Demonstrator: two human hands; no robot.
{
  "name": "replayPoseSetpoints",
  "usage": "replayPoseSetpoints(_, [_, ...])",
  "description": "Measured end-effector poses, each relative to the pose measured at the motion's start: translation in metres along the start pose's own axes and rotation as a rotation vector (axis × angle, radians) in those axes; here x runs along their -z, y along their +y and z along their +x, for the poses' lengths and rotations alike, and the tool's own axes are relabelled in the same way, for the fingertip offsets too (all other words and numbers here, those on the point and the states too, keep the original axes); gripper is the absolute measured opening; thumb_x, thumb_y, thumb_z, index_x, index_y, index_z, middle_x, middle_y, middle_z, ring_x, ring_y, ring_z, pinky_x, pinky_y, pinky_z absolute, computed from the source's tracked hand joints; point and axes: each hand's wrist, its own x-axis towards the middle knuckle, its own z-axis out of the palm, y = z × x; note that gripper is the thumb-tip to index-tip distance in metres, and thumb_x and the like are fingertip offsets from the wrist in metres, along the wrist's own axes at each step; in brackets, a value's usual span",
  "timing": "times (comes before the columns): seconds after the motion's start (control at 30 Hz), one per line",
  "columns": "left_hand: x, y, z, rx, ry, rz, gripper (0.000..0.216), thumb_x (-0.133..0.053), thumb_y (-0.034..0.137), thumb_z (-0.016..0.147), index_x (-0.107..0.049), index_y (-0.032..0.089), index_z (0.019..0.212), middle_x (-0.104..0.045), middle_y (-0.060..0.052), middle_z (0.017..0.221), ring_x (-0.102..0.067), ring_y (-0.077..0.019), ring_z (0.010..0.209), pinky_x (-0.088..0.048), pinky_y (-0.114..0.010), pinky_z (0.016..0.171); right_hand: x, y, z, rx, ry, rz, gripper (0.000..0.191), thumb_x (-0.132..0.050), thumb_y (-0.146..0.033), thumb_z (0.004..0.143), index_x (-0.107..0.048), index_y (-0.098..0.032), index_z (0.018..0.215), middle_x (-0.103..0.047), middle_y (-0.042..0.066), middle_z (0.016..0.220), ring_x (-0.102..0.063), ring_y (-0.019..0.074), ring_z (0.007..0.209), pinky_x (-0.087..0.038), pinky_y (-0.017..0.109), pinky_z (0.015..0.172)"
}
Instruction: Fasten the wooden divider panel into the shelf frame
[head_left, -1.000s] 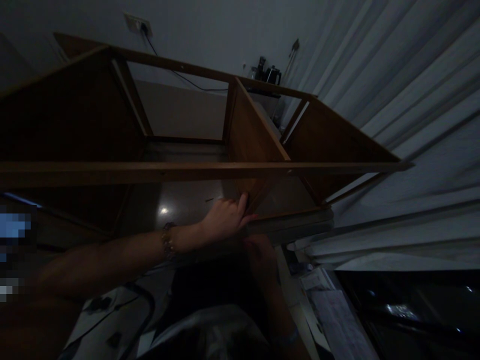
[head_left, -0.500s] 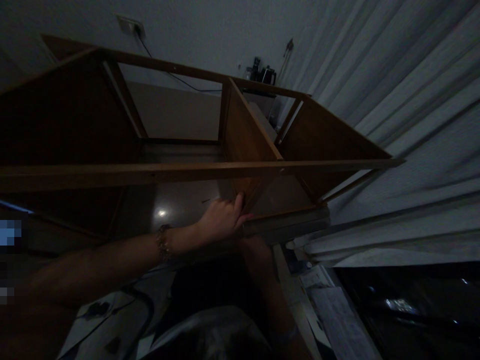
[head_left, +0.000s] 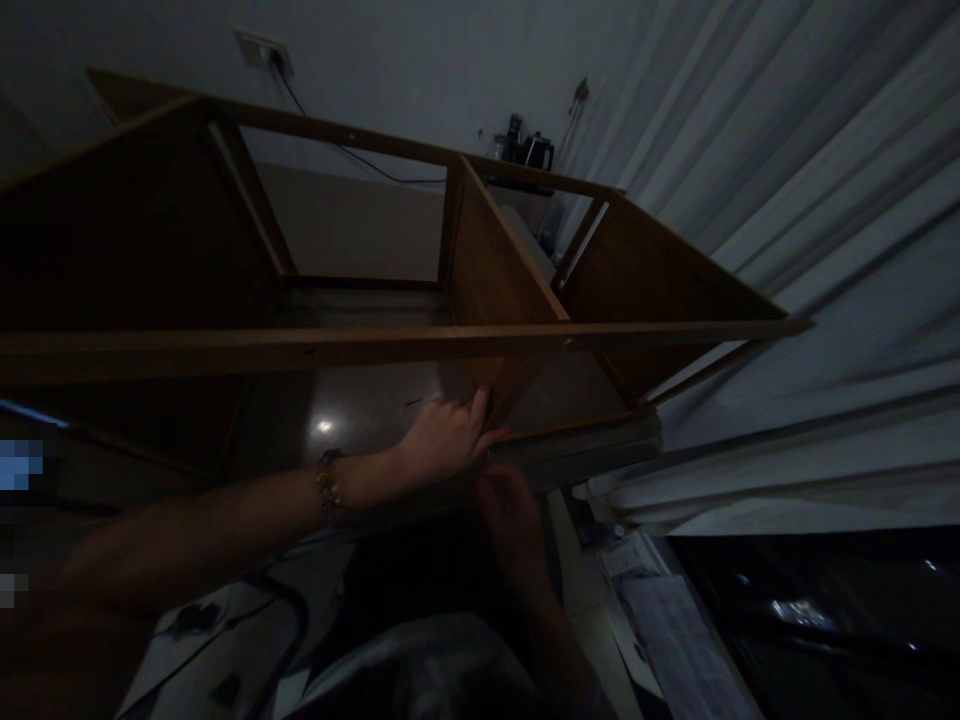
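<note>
A brown wooden cabinet frame (head_left: 390, 343) lies on its side in a dim room, with an upright divider panel (head_left: 491, 270) in the middle. My left hand (head_left: 448, 436) reaches under the front rail and rests at the divider's lower edge, thumb up against the panel and fingers curled down. A bracelet (head_left: 328, 483) sits on that wrist. My right hand (head_left: 508, 506) is just below the left hand, under the frame's lower edge, in deep shadow; its fingers look bent, and I cannot make out whether they hold anything.
Pale curtains (head_left: 810, 200) hang along the right. A wall socket with a cable (head_left: 262, 50) is at the upper left, and dark small objects (head_left: 525, 150) stand behind the frame. Papers (head_left: 660, 610) and a cable (head_left: 225, 610) lie on the floor near me.
The view has barely shifted. My left hand stays at the divider's lower edge, while my right hand has come up slightly closer beneath it.
</note>
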Motion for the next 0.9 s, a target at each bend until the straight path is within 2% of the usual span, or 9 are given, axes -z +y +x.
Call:
replayPoseSetpoints(0.13, [0.002,0.0,-0.001,-0.004,0.002,-0.001,0.061,-0.016,0.054,0.083,-0.033,0.006,0.118,-0.065,-0.011,0.072,-0.063,-0.0223,0.069,-0.041,-0.027,0.056,-0.008,0.003,-0.004,-0.033,0.027,0.1,0.022,-0.047,-0.024,0.081,-0.042,-0.021,0.102,-0.052,-0.005,0.068,-0.052,0.0095,0.058,-0.041,0.018,0.052])
replayPoseSetpoints(0.23, [0.005,0.001,-0.001,-0.01,-0.007,-0.006,0.061,-0.015,0.054,0.083,-0.033,0.006,0.117,-0.065,-0.01,0.073,-0.063,-0.0221,0.069,-0.041,-0.027,0.056,-0.008,0.014,-0.006,0.107,0.066,-0.124,0.018,-0.043,-0.022,0.084,-0.042,-0.02,0.102,-0.055,-0.001,0.075,-0.054,0.0119,0.066,-0.044,0.021,0.058])
replayPoseSetpoints(0.3, [0.005,0.001,-0.001,-0.002,-0.012,0.0,0.061,-0.016,0.054,0.083,-0.034,0.006,0.116,-0.065,-0.01,0.072,-0.063,-0.0222,0.07,-0.041,-0.027,0.057,-0.004,0.024,-0.005,0.28,0.094,-0.331,0.017,-0.041,-0.021,0.085,-0.045,-0.018,0.102,-0.057,0.005,0.084,-0.055,0.0149,0.074,-0.045,0.026,0.065])
replayPoseSetpoints(0.37, [0.005,0.001,-0.001,0.008,-0.014,0.007,0.061,-0.016,0.054,0.083,-0.035,0.006,0.116,-0.064,-0.01,0.07,-0.063,-0.0225,0.071,-0.041,-0.027,0.058,0.004,0.033,-0.003,0.34,0.06,-0.378,0.013,-0.042,-0.02,0.084,-0.052,-0.02,0.092,-0.058,0.005,0.082,-0.054,0.0175,0.078,-0.044,0.032,0.072])
replayPoseSetpoints(0.47, [0.004,0.001,-0.001,0.009,-0.011,0.006,0.06,-0.017,0.054,0.083,-0.035,0.007,0.115,-0.065,-0.011,0.071,-0.063,-0.023,0.071,-0.042,-0.028,0.059,0.016,0.04,0.004,0.393,-0.015,-0.406,0.012,-0.045,-0.02,0.083,-0.057,-0.023,0.08,-0.06,0.003,0.072,-0.054,0.0177,0.072,-0.044,0.032,0.07])
replayPoseSetpoints(0.57, [0.002,0.0,-0.001,0.004,-0.004,0.012,0.06,-0.017,0.054,0.083,-0.034,0.006,0.116,-0.065,-0.011,0.071,-0.063,-0.0236,0.07,-0.042,-0.029,0.059,0.022,0.041,0.008,0.417,-0.03,-0.406,0.008,-0.05,-0.023,0.081,-0.057,-0.023,0.085,-0.062,0.003,0.076,-0.056,0.017,0.073,-0.045,0.031,0.07])
replayPoseSetpoints(0.67, [0.002,0.0,-0.001,-0.002,-0.013,0.0,0.061,-0.017,0.053,0.083,-0.032,0.005,0.118,-0.065,-0.012,0.074,-0.063,-0.022,0.069,-0.042,-0.028,0.058,0.022,0.038,0.006,0.382,0.043,-0.349,0.016,-0.05,-0.027,0.082,-0.053,-0.019,0.096,-0.061,0.005,0.082,-0.059,0.0162,0.075,-0.046,0.03,0.07])
replayPoseSetpoints(0.73, [0.003,0.0,-0.001,0.001,-0.023,-0.009,0.062,-0.017,0.054,0.083,-0.031,0.005,0.119,-0.065,-0.013,0.076,-0.063,-0.0208,0.068,-0.041,-0.027,0.058,0.02,0.034,0.003,0.293,0.076,-0.264,0.019,-0.049,-0.027,0.082,-0.051,-0.018,0.098,-0.062,0.004,0.079,-0.06,0.0147,0.071,-0.046,0.027,0.066])
replayPoseSetpoints(0.9, [0.002,-0.001,0.0,-0.007,-0.016,-0.013,0.063,-0.015,0.054,0.083,-0.033,0.005,0.118,-0.065,-0.012,0.075,-0.063,-0.0211,0.068,-0.041,-0.027,0.057,0.013,0.017,-0.004,0.042,0.108,-0.139,0.014,-0.05,-0.03,0.082,-0.055,-0.018,0.085,-0.06,-0.001,0.062,-0.055,0.0109,0.053,-0.042,0.021,0.051])
